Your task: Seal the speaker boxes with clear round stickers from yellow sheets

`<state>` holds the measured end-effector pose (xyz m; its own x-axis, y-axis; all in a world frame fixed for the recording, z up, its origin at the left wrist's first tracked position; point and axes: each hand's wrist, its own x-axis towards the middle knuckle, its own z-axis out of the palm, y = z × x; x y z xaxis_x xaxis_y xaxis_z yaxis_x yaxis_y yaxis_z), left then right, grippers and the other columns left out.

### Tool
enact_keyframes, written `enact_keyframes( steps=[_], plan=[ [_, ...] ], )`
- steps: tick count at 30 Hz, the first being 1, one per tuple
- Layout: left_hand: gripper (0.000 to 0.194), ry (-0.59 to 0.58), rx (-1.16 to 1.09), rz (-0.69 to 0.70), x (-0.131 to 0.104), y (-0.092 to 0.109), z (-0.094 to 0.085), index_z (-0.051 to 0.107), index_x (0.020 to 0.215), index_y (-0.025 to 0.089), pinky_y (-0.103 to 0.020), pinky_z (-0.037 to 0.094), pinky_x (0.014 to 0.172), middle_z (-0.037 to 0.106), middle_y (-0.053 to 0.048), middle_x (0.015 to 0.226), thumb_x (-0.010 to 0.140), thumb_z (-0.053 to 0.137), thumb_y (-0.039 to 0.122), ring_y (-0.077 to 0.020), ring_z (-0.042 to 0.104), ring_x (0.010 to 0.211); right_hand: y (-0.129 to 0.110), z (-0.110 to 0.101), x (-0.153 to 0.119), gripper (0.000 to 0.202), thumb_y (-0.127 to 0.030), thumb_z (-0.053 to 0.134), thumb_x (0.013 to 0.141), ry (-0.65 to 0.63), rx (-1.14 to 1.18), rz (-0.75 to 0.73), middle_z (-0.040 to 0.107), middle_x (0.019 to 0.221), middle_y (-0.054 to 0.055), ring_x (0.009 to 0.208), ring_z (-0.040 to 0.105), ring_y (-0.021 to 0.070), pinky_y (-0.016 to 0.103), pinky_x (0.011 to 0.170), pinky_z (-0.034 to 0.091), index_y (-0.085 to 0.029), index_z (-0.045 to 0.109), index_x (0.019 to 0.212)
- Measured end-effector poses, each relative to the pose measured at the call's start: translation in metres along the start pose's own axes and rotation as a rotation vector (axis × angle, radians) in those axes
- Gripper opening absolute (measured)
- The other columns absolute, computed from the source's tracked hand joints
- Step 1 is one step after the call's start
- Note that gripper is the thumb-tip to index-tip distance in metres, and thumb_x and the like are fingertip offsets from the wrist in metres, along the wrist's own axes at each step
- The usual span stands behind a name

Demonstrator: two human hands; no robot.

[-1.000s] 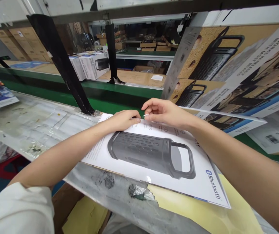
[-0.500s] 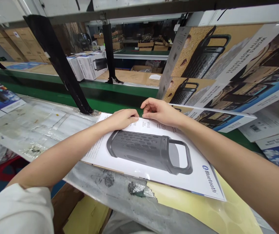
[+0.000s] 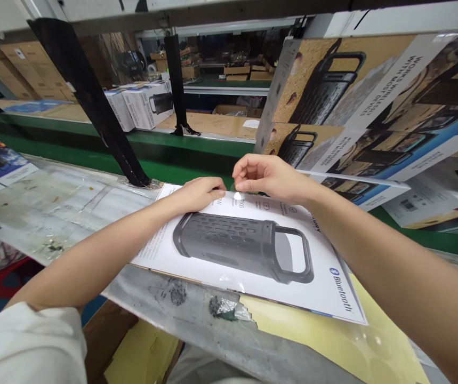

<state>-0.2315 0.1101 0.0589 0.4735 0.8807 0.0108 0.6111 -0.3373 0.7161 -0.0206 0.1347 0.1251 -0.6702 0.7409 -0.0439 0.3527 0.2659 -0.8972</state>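
A white printed box (image 3: 229, 288) with a picture of a black speaker lies flat in front of me. My left hand (image 3: 202, 193) rests on its far edge, fingers curled over the rim and thumb on top. Just to the right, my right hand (image 3: 263, 177) is closed in a pinch above the same edge. A small clear piece of film (image 3: 233, 188) seems to show at its fingertips, though its outline is faint. The right forearm crosses over the box's right end and hides part of the print.
Beneath the box are a worn grey bench (image 3: 141, 285) and a yellow sheet (image 3: 292, 330). Stacked speaker boxes (image 3: 328, 96) stand at right on a green belt (image 3: 208, 152). Black-wrapped posts (image 3: 88, 101) rise beyond the bench. More printed boxes (image 3: 0, 160) lie at left.
My right hand has lifted slightly off the box edge, its pinch kept. My left hand stays on the edge. At far right, the boxes beside the stack have shifted, exposing more green belt.
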Motion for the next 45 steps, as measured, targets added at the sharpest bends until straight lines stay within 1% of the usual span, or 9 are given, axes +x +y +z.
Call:
enact_keyframes(
  steps=[17,20,23,26,31,36,40,43,45],
  plan=[
    [0.025,0.001,-0.001,-0.009,0.003,-0.001,0.001,0.07,0.103,0.019,-0.037,0.049,0.09,0.075,-0.005,0.107,0.094,0.051,0.034,-0.0261,0.067,0.1,0.032,0.008,0.015,0.02,-0.014,0.07,0.078,0.078,-0.188,0.053,0.068,0.077,-0.001,0.073,0.065,0.0166,0.029,0.068,0.052,-0.021,0.058,0.093],
    [0.025,0.005,-0.027,-0.006,0.001,0.001,0.001,0.07,0.102,0.02,-0.037,0.049,0.09,0.075,-0.005,0.107,0.093,0.051,0.034,-0.026,0.067,0.101,0.031,0.011,0.012,0.017,-0.01,0.065,0.082,0.196,-0.384,0.126,0.069,0.081,0.002,0.079,0.067,0.021,0.035,0.075,0.053,-0.02,0.06,0.094],
    [0.023,0.023,-0.055,-0.013,0.0,0.002,0.0,0.069,0.098,0.02,-0.037,0.05,0.09,0.075,-0.004,0.106,0.092,0.052,0.034,-0.0256,0.067,0.099,0.028,0.014,-0.002,0.02,-0.008,0.057,0.087,0.312,-0.711,0.011,0.072,0.103,0.009,0.099,0.067,0.0269,0.043,0.089,0.052,-0.019,0.067,0.101],
    [0.022,0.046,-0.086,-0.001,0.002,-0.004,0.0,0.067,0.095,0.02,-0.036,0.05,0.09,0.074,-0.005,0.101,0.089,0.054,0.037,-0.025,0.068,0.096,0.021,0.023,-0.023,0.026,-0.021,0.055,0.098,0.171,-0.892,-0.153,0.069,0.126,0.014,0.119,0.06,0.0323,0.048,0.1,0.047,-0.018,0.068,0.121],
    [0.046,0.105,-0.147,0.027,0.005,-0.013,0.004,0.056,0.122,0.018,-0.033,0.051,0.084,0.07,-0.003,0.094,0.083,0.059,0.043,-0.0215,0.065,0.088,0.013,0.042,-0.03,0.045,-0.031,0.049,0.106,0.036,-0.957,0.034,0.065,0.135,0.019,0.125,0.058,0.037,0.056,0.103,0.043,-0.014,0.047,0.148],
    [0.052,0.016,0.145,-0.033,0.011,0.008,0.001,0.053,0.141,0.024,-0.036,0.046,0.101,0.068,-0.003,0.123,0.095,0.044,0.047,-0.0236,0.062,0.109,0.02,-0.004,-0.01,0.062,-0.056,0.067,0.094,-0.042,-0.797,0.208,0.065,0.136,0.014,0.118,0.064,0.0346,0.044,0.095,0.052,-0.019,0.052,0.142],
    [0.056,-0.072,0.366,-0.104,0.016,0.019,0.001,0.054,0.14,0.027,-0.041,0.043,0.106,0.061,-0.003,0.143,0.093,0.04,0.054,-0.0301,0.059,0.123,0.021,-0.039,-0.077,0.039,-0.041,0.069,0.096,0.289,-0.871,0.093,0.067,0.129,0.007,0.124,0.059,0.0332,0.049,0.106,0.045,-0.019,0.061,0.128],
    [0.061,-0.088,0.504,-0.17,0.021,0.018,0.003,0.056,0.133,0.024,-0.043,0.048,0.097,0.065,-0.007,0.134,0.09,0.038,0.063,-0.0338,0.062,0.116,0.029,-0.023,-0.174,0.018,-0.026,0.053,0.106,0.705,-0.858,-0.039,0.069,0.114,0.005,0.111,0.063,0.0255,0.044,0.1,0.047,-0.017,0.064,0.116],
    [0.061,-0.112,0.573,-0.211,0.026,0.016,0.004,0.059,0.124,0.022,-0.044,0.05,0.093,0.067,-0.01,0.126,0.09,0.034,0.067,-0.0355,0.063,0.113,0.043,0.001,-0.233,0.015,-0.027,0.054,0.105,0.74,-0.792,-0.094,0.068,0.092,0.004,0.09,0.065,0.0205,0.036,0.084,0.052,-0.018,0.066,0.1]
  ],
)
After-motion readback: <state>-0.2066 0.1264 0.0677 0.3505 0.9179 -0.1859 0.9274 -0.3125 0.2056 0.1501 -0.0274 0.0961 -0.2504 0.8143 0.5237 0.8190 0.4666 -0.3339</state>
